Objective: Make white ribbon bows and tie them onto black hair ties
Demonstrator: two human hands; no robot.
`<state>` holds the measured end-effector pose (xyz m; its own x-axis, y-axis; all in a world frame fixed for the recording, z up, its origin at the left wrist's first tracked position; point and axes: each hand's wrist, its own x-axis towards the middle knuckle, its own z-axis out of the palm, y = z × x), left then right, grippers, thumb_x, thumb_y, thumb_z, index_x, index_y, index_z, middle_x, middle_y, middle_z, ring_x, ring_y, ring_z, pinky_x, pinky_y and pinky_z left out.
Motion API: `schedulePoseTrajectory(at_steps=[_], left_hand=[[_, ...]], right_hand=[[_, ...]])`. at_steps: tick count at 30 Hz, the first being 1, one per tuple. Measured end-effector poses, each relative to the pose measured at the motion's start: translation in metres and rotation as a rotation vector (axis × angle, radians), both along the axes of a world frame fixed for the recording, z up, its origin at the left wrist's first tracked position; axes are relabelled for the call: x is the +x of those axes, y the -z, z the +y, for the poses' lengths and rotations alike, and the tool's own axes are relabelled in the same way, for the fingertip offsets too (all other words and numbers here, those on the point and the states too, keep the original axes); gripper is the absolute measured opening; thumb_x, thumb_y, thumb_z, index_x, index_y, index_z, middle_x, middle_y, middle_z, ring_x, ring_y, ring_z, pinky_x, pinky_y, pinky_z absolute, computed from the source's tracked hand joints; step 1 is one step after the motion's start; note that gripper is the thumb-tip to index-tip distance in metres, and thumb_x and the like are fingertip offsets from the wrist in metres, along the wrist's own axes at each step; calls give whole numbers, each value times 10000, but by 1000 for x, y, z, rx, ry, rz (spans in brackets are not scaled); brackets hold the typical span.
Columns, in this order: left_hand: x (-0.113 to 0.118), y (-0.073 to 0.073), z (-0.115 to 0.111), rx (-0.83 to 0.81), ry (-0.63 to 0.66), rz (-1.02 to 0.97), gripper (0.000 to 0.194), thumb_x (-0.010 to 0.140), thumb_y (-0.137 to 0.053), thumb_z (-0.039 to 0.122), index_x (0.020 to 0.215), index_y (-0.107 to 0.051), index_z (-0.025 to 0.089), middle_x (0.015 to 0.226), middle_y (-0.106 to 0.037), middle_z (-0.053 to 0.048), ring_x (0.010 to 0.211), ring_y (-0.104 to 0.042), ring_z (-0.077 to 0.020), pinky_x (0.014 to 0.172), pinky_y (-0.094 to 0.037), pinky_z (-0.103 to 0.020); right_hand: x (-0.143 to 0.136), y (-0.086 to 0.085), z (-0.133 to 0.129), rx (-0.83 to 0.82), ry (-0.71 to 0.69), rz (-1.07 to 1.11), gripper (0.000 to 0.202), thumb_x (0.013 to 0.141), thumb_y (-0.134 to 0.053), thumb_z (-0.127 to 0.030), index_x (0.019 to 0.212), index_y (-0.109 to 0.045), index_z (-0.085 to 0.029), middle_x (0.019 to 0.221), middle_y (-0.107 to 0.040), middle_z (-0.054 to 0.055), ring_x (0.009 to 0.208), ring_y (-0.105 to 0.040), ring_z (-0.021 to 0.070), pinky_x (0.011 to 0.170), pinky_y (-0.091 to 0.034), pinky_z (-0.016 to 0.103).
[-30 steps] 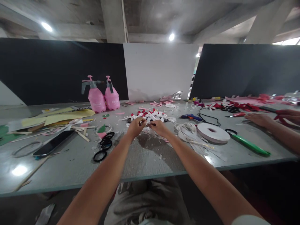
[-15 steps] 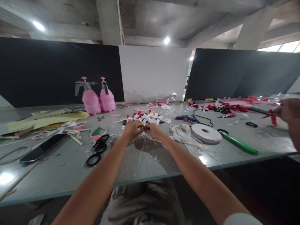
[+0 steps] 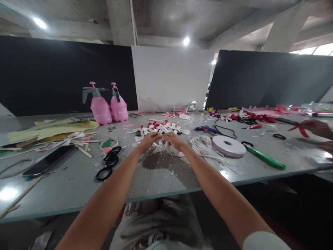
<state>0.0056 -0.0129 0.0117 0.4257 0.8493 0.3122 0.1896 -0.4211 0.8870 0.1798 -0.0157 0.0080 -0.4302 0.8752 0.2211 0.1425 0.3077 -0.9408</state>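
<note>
My left hand [image 3: 150, 141] and my right hand [image 3: 173, 140] meet over the middle of the table, fingertips together in a pinch. Between them is a white ribbon [image 3: 168, 148], whose loose end hangs below the fingers of my right hand. The part under the fingertips is hidden. Just behind my hands lies a pile of white and red ribbon bows [image 3: 166, 127]. Right of my right hand are a loose coil of printed white ribbon [image 3: 201, 145] and a white ribbon roll [image 3: 229, 146].
Black rings [image 3: 110, 159] and a phone [image 3: 49, 161] lie left; pink spray bottles [image 3: 101, 110] stand behind. A blue glue gun [image 3: 206, 129], a green-handled tool [image 3: 266, 158] and a red-handled cutter [image 3: 253, 126] lie right. A co-worker's hand [image 3: 316, 128] holds red ribbon at far right.
The white ribbon's end now hangs visibly below my fingers. Both hands stay together, with fingers slightly shifted. The co-worker's hand at far right has moved lower.
</note>
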Motion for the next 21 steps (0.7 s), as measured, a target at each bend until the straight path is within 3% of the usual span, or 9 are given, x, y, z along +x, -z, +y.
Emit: schedulePoseTrajectory(at_steps=[4, 7, 11, 14, 17, 19, 21], left_hand=[[-4, 2, -2, -163, -15, -35, 387, 748, -618, 528, 676, -580, 149, 531, -437, 43, 476, -391, -83, 502, -336, -218], [-5, 1, -2, -185, 17, -60, 360, 733, -646, 507, 785, -595, 154, 610, -512, 28, 494, -439, -85, 494, -350, -211], [-4, 3, 2, -61, 54, -78, 425, 664, -736, 431, 952, -599, 150, 788, -631, -22, 675, -567, -120, 611, -407, -212], [-4, 7, 8, 58, -46, -49, 389, 670, -728, 391, 939, -605, 139, 789, -648, -33, 712, -591, -141, 667, -430, -236], [-5, 9, 12, 140, -152, -16, 238, 753, -617, 348, 871, -607, 141, 670, -612, -7, 628, -564, -133, 633, -424, -241], [-7, 9, 12, 169, -231, 8, 188, 766, -557, 291, 878, -609, 149, 601, -571, 21, 554, -515, -117, 589, -401, -232], [-9, 7, 11, 218, -314, 59, 192, 745, -537, 247, 886, -626, 152, 617, -582, 21, 560, -505, -115, 592, -390, -230]], right_hand=[[1, -1, 2, 13, 54, 12, 299, 727, -561, -396, 560, -599, -151, 440, -427, -46, 427, -307, 67, 463, -223, 227], [1, 1, 4, 1, 30, 47, 327, 737, -589, -436, 574, -595, -152, 453, -459, -40, 434, -347, 68, 472, -264, 220], [1, 1, 6, -59, -12, 136, 367, 747, -597, -498, 621, -586, -154, 461, -493, -23, 418, -419, 86, 469, -357, 229], [3, 0, 5, -153, -5, 218, 357, 751, -598, -519, 708, -574, -165, 526, -510, -20, 432, -459, 100, 439, -393, 236], [5, -1, 3, -198, 6, 221, 322, 761, -602, -503, 822, -554, -191, 554, -456, -56, 393, -364, 66, 371, -278, 191], [5, -3, 2, -155, 9, 170, 338, 764, -612, -486, 960, -547, -219, 552, -400, -88, 386, -274, 49, 380, -204, 175], [5, -5, 3, -15, 35, 89, 406, 727, -664, -461, 1035, -537, -229, 570, -396, -95, 427, -284, 53, 421, -222, 178]])
